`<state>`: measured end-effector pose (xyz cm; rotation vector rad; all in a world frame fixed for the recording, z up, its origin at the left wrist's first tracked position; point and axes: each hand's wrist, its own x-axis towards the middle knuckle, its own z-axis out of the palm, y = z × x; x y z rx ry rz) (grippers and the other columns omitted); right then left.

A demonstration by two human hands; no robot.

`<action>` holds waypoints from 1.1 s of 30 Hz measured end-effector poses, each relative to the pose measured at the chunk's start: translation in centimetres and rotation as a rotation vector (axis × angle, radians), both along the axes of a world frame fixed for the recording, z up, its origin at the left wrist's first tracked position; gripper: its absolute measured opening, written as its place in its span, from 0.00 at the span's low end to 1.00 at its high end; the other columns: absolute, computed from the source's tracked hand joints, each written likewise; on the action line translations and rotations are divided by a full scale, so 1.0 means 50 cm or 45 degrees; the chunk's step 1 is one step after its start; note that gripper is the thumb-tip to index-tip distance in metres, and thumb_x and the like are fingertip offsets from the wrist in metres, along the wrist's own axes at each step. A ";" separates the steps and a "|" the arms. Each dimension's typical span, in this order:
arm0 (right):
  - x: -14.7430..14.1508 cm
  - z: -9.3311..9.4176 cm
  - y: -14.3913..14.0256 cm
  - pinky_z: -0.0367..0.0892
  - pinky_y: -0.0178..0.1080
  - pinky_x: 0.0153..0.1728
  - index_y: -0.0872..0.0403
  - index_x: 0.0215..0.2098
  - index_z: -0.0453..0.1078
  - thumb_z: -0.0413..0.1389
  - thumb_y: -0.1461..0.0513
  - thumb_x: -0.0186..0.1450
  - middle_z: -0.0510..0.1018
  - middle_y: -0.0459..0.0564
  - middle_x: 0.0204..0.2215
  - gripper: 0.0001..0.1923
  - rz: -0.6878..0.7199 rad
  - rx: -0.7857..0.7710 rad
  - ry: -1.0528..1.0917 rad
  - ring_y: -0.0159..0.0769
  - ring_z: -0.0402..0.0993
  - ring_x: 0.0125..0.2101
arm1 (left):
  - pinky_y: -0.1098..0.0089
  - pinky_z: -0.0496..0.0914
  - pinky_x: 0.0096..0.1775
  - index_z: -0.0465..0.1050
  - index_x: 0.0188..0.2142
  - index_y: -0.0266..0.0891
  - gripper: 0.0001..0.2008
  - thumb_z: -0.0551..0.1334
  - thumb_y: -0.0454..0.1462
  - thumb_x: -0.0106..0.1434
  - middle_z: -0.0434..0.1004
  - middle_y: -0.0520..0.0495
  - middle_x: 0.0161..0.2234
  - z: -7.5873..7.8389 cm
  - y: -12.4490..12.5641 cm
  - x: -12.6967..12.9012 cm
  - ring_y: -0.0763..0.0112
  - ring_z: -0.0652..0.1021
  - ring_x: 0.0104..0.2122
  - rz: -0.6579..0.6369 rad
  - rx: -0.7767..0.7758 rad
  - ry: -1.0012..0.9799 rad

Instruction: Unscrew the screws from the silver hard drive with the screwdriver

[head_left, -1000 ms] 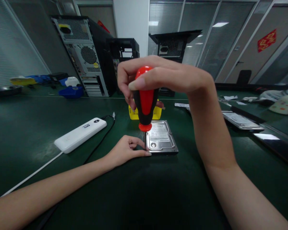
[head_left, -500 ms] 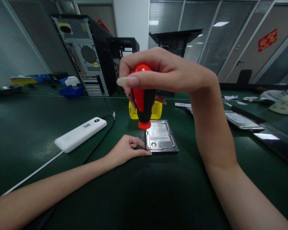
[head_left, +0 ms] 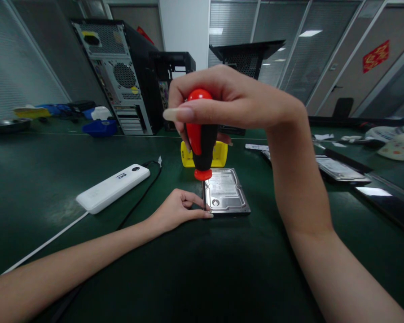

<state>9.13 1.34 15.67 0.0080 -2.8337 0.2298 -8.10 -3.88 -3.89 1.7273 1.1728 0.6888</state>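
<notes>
My right hand is wrapped round the red and black handle of a screwdriver, held upright with its shaft pointing down. The tip meets the near left corner of a silver hard drive lying flat on the green table. At that same corner my left hand is closed, its thumb and forefinger gripping the drive on either side of the screwdriver's tip. Whatever lies directly under the tip is hidden by the fingers. A yellow tray stands just behind the drive, partly covered by the screwdriver and my right hand.
To the left lies a white box marked 18 with cables. A computer case and a blue bin stand at the back left. On the right are another hard drive and a dark flat panel.
</notes>
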 end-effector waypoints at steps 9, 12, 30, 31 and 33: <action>-0.002 -0.002 0.001 0.69 0.31 0.39 0.54 0.38 0.65 0.44 0.59 0.70 0.72 0.43 0.38 0.11 0.008 -0.028 0.028 0.27 0.70 0.37 | 0.74 0.51 0.23 0.81 0.35 0.33 0.16 0.72 0.43 0.52 0.71 0.54 0.22 0.010 -0.003 0.001 0.78 0.57 0.20 -0.023 -0.017 0.030; -0.003 -0.003 -0.001 0.68 0.30 0.39 0.54 0.36 0.66 0.44 0.60 0.69 0.71 0.42 0.36 0.11 -0.004 -0.040 0.045 0.26 0.69 0.36 | 0.74 0.50 0.23 0.81 0.36 0.33 0.17 0.72 0.44 0.52 0.70 0.54 0.22 0.007 -0.002 0.002 0.78 0.56 0.19 -0.022 -0.013 0.032; -0.002 -0.004 0.006 0.67 0.35 0.40 0.58 0.43 0.68 0.51 0.54 0.65 0.73 0.41 0.43 0.16 0.065 -0.034 0.025 0.29 0.70 0.42 | 0.73 0.54 0.25 0.82 0.33 0.35 0.15 0.71 0.45 0.51 0.71 0.53 0.21 0.006 -0.001 0.005 0.76 0.61 0.20 0.011 0.003 0.025; -0.002 -0.005 0.005 0.67 0.35 0.40 0.58 0.43 0.68 0.51 0.54 0.64 0.73 0.40 0.44 0.16 0.064 -0.035 0.021 0.29 0.70 0.42 | 0.73 0.53 0.24 0.82 0.33 0.35 0.15 0.71 0.45 0.51 0.71 0.54 0.20 0.005 0.000 0.005 0.76 0.60 0.20 0.010 0.001 0.032; -0.002 -0.005 0.004 0.67 0.34 0.41 0.56 0.43 0.68 0.51 0.53 0.65 0.73 0.38 0.44 0.16 0.062 -0.037 0.017 0.27 0.70 0.42 | 0.73 0.51 0.24 0.82 0.33 0.35 0.16 0.71 0.46 0.51 0.70 0.54 0.20 0.005 0.000 0.004 0.77 0.58 0.19 0.011 0.000 0.051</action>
